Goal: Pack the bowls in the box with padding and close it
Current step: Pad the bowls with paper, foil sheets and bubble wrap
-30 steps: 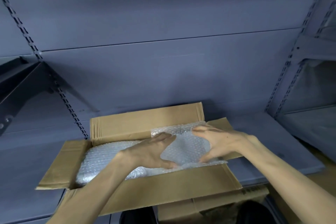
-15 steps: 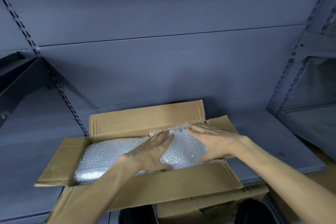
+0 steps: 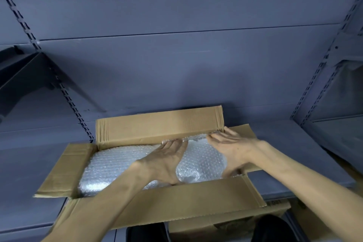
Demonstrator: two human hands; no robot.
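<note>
Now, head view: box (image 3: 196,205) sits open on shelf (image 3: 294,143) w/ bubble wrap (image 3: 121,165) filling it. Left hand (image 3: 165,160) & right hand (image 3: 231,147) lie flat, fingers straight, pressing wrap near back flap (image 3: 161,124). Bowls not visible.

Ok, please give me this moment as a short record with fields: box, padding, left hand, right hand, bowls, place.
box: cardboard box, all four flaps open
padding: bubble wrap covers the inside
left hand: left hand flat on the bubble wrap, fingers straight
right hand: right hand flat on it, fingertips at the far flap
bowls: not visible
place: grey shelf
</note>
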